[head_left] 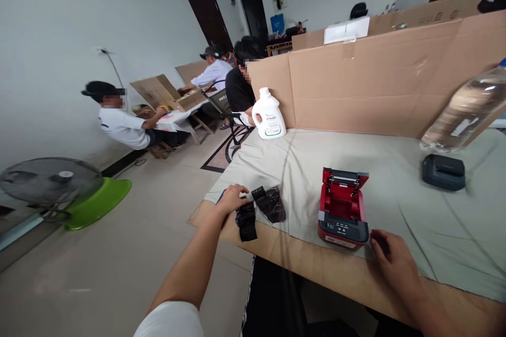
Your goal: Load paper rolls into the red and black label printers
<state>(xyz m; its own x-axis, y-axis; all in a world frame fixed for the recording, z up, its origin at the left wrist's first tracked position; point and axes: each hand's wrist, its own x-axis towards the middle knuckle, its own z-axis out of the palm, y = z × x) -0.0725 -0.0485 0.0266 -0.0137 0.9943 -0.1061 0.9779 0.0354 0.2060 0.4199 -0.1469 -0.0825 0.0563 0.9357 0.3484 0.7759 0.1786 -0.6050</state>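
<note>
The back is blocked by cardboard (379, 84), jug (269, 116) and bottle (460, 113). By the red device (343, 231), the right hand (394, 259) is loosened; for the left hand (233, 199), grip cannot be told.

The printer (342, 210) is red inside and along its lower body, with a black front panel bearing small pale marks and a dark lid. Two black packets (271, 204) show a glossy sheen. The cloth (300, 152) is a plain pale grey-green, and the bench (272, 242) shows light tan wood. A white jug (269, 116) carries dark print and a green curved line; the cardboard (387, 79) is brown. The clear bottle (466, 108) has a blue cap (502, 62), the case (443, 171) is dark grey, and the sleeve (172, 321) is white.
</note>
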